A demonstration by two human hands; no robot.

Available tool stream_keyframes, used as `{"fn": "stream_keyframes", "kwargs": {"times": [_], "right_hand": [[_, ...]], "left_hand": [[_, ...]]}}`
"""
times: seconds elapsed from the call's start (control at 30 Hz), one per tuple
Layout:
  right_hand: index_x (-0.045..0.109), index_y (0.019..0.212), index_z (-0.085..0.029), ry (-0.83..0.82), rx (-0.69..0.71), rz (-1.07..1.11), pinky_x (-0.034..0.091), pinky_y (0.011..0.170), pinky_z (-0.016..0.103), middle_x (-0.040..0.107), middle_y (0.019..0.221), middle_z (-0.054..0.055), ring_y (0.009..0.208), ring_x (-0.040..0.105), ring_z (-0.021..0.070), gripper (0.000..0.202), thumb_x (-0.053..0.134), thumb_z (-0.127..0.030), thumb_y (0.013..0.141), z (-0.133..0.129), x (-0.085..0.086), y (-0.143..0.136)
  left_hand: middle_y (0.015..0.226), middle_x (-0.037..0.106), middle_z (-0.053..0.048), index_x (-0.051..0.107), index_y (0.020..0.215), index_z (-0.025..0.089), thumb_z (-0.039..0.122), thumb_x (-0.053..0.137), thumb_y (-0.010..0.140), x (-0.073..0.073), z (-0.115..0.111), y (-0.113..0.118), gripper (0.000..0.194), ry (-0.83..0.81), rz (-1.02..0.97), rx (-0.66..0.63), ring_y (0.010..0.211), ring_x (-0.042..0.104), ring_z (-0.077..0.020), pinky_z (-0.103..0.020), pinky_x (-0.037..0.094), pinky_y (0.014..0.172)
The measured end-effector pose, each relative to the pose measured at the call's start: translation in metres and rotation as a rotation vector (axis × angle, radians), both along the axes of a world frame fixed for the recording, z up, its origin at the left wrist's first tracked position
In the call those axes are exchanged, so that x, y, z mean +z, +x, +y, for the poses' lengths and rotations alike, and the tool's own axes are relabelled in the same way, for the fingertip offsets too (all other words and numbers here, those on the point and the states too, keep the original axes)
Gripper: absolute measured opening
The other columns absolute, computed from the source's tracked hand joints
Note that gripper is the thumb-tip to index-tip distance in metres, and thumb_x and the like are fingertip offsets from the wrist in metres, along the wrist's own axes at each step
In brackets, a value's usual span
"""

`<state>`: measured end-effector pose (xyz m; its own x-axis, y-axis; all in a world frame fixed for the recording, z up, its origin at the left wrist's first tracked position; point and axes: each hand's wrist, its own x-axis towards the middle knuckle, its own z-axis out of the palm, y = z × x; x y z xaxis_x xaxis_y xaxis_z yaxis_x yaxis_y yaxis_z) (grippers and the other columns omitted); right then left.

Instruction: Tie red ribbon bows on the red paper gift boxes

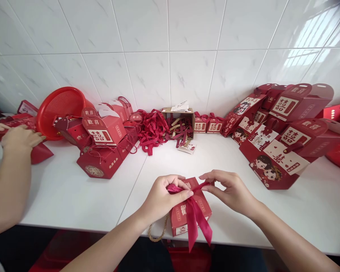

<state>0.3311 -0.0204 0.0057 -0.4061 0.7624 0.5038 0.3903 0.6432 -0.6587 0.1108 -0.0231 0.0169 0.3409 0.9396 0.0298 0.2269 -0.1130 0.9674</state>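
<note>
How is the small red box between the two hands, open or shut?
Shut: the box has its top panels lying flat under the ribbon.

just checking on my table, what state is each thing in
red box: lying flat
ribbon: pinched in both hands, ends hanging, knotting unclear
left hand: closed on ribbon
right hand: closed on ribbon
gold cord: slack loop
red basket: tipped on its side
cardboard box: open at the front
ribbon pile: loose, tangled
paired small boxes: upright
boxes at right: stacked

Four hands (170, 194), one red basket (66, 102)
</note>
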Motion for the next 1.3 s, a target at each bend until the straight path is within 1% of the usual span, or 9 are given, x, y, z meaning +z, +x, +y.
{"fn": "stream_keyframes", "kwargs": {"times": [0.27,0.53,0.7,0.8,0.9,0.97,1.07,1.17,1.3], "right_hand": [[0.067,0.086,-0.021,0.074,0.015,-0.061,0.047,0.057,0.023,0.068,0.072,0.002,0.064,0.063,0.0137,0.009,0.059,-0.019,0.089,-0.003,0.001,0.004],[0.063,0.083,-0.021,0.121,-0.003,-0.054,0.046,0.056,0.021,0.066,0.071,0.001,0.063,0.062,0.0126,0.01,0.059,-0.014,0.088,-0.003,-0.005,0.008],[0.061,0.08,-0.022,0.089,-0.134,-0.034,0.048,0.057,0.025,0.064,0.071,0.001,0.064,0.06,0.0148,0.008,0.06,-0.022,0.089,0.005,-0.012,0.009],[0.058,0.093,-0.023,0.069,-0.252,0.096,0.052,0.065,0.03,0.062,0.086,0.004,0.075,0.061,0.0173,0.007,0.055,-0.029,0.091,0.002,-0.026,0.007],[0.042,0.125,-0.027,0.026,-0.303,0.214,0.055,0.081,0.039,0.047,0.123,0.011,0.108,0.055,0.0241,0.042,0.059,-0.038,0.088,-0.006,-0.048,-0.002],[0.022,0.14,-0.03,-0.001,-0.316,0.16,0.05,0.094,0.048,0.028,0.141,0.015,0.128,0.04,0.0308,0.077,0.068,-0.044,0.079,-0.007,-0.061,-0.012],[0.002,0.146,-0.028,0.014,-0.417,0.072,0.038,0.103,0.058,0.012,0.148,0.017,0.139,0.019,0.0366,0.108,0.076,-0.046,0.07,0.005,-0.071,-0.026],[0.009,0.144,-0.027,0.017,-0.497,0.117,0.038,0.103,0.055,0.025,0.139,0.015,0.133,0.029,0.0338,0.1,0.074,-0.042,0.07,0.026,-0.072,-0.03],[0.032,0.134,-0.027,0.004,-0.515,0.156,0.042,0.101,0.048,0.036,0.12,0.008,0.117,0.044,0.0282,0.082,0.076,-0.038,0.065,0.053,-0.065,-0.012]], "left_hand": [[0.109,0.068,-0.008,0.07,0.074,0.018,0.025,0.07,0.073,-0.002,0.0,0.0,0.008,0.04,0.099,-0.007,0.112,0.058,-0.023,-0.034,0.04,0.099],[0.092,0.071,-0.006,0.069,0.071,0.018,0.022,0.069,0.072,-0.003,0.0,0.002,0.004,0.093,0.092,-0.026,0.112,0.058,-0.0222,-0.031,0.043,0.094],[0.094,0.071,-0.007,0.069,0.073,0.018,0.024,0.071,0.072,-0.011,0.014,0.009,0.006,0.172,0.067,0.058,0.108,0.06,-0.0221,-0.031,0.045,0.092],[0.09,0.071,-0.006,0.066,0.073,0.017,0.026,0.071,0.072,-0.018,0.035,0.015,0.01,0.219,0.015,0.134,0.095,0.064,-0.0211,-0.032,0.047,0.085],[0.079,0.069,-0.003,0.06,0.07,0.017,0.028,0.071,0.071,-0.022,0.06,0.024,0.016,0.261,-0.065,0.243,0.079,0.064,-0.0184,-0.031,0.048,0.077],[0.076,0.066,-0.001,0.056,0.072,0.018,0.031,0.072,0.07,-0.024,0.074,0.033,0.021,0.275,-0.111,0.296,0.074,0.062,-0.0171,-0.031,0.048,0.074],[0.094,0.066,-0.004,0.054,0.09,0.02,0.037,0.069,0.074,-0.027,0.088,0.046,0.028,0.265,-0.179,0.314,0.089,0.063,-0.0177,-0.031,0.047,0.082],[0.12,0.058,-0.009,0.046,0.115,0.023,0.043,0.054,0.086,-0.037,0.098,0.047,0.036,0.221,-0.235,0.341,0.113,0.056,-0.019,-0.032,0.044,0.093],[0.123,0.054,-0.012,0.041,0.122,0.023,0.046,0.041,0.091,-0.064,0.113,0.03,0.039,0.124,-0.21,0.376,0.116,0.052,-0.0224,-0.039,0.043,0.093]]}}
